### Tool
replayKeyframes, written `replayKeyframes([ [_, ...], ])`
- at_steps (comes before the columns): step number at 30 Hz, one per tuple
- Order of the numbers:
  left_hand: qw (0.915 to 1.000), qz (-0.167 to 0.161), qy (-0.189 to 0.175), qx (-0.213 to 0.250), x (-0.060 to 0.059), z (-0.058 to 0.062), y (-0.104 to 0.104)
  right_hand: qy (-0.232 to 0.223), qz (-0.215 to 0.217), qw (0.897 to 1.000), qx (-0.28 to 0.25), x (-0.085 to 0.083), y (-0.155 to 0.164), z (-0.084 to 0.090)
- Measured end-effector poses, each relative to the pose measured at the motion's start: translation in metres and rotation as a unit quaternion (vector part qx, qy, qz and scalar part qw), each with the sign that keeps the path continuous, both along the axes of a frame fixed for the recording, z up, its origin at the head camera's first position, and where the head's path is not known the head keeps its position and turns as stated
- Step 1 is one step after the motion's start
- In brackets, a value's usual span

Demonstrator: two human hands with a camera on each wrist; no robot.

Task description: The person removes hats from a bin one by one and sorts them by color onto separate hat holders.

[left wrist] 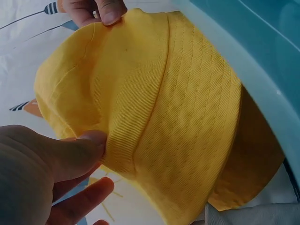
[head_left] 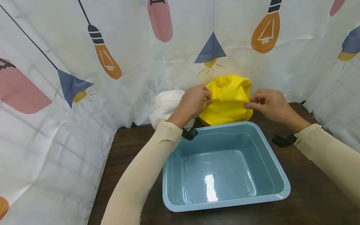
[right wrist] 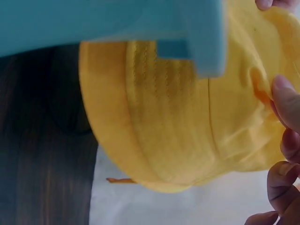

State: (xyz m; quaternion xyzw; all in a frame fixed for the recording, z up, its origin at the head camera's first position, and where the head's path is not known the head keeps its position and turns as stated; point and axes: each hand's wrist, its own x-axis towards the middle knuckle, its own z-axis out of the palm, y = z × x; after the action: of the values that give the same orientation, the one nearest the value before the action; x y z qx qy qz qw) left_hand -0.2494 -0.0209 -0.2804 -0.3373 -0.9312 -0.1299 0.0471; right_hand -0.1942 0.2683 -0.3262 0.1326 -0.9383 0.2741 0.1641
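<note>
A yellow bucket hat (head_left: 227, 98) stands just behind the far rim of a blue plastic tub (head_left: 281, 175). My left hand (head_left: 208, 99) pinches the hat's left side between thumb and fingers, and my right hand (head_left: 249, 104) pinches its right side. In the left wrist view my left thumb (left wrist: 82, 150) presses into a fold of the yellow hat (left wrist: 164, 108), and fingers of the right hand (left wrist: 101, 11) grip its far edge. The right wrist view shows the yellow hat (right wrist: 178, 136) under the tub's corner (right wrist: 117, 23), with my right fingers (right wrist: 287, 110) on the cloth.
A white hat (head_left: 164, 107) lies left of the yellow one, partly behind my left wrist. The tub holds nothing and sits mid-table on dark wood (head_left: 315, 193). A printed curtain (head_left: 56, 93) closes in the left, back and right sides.
</note>
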Motion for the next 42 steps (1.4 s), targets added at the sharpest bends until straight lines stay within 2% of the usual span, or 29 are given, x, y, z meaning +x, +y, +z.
replayKeyframes([
  [3, 0.9993, 0.002, 0.008, -0.035, 0.003, 0.0, 0.002, -0.007, 0.014, 1.0, 0.011, -0.002, 0.001, -0.005],
  [10, 0.9969, 0.012, 0.015, -0.076, 0.005, -0.001, 0.003, -0.015, 0.04, 0.998, 0.036, -0.008, 0.0, -0.012],
  [15, 0.9956, 0.02, 0.026, -0.088, 0.001, -0.01, 0.004, -0.003, 0.056, 0.997, 0.056, -0.015, -0.001, -0.021],
  [19, 0.9942, 0.024, 0.03, -0.1, -0.001, -0.016, 0.007, -0.024, 0.062, 0.995, 0.069, -0.019, -0.001, -0.028],
  [24, 0.991, 0.017, 0.056, -0.12, 0.0, -0.018, 0.009, -0.053, 0.055, 0.995, 0.064, -0.017, -0.001, -0.031],
  [29, 0.9856, 0.017, 0.091, -0.141, 0.001, -0.02, 0.01, -0.05, 0.063, 0.994, 0.071, -0.017, -0.003, -0.032],
  [33, 0.9827, 0.024, 0.105, -0.15, 0.002, -0.02, 0.011, -0.051, 0.067, 0.994, 0.067, -0.016, -0.002, -0.032],
  [36, 0.9877, 0.022, 0.077, -0.134, 0.002, -0.015, 0.01, -0.071, 0.07, 0.994, 0.045, -0.013, 0.004, -0.027],
  [39, 0.9962, 0.017, 0.013, -0.085, 0.004, -0.004, 0.009, -0.088, 0.065, 0.994, 0.009, -0.008, 0.014, -0.016],
  [42, 0.9979, 0.022, -0.058, -0.022, 0.006, 0.009, 0.007, -0.087, 0.048, 0.994, -0.036, -0.005, 0.023, -0.006],
])
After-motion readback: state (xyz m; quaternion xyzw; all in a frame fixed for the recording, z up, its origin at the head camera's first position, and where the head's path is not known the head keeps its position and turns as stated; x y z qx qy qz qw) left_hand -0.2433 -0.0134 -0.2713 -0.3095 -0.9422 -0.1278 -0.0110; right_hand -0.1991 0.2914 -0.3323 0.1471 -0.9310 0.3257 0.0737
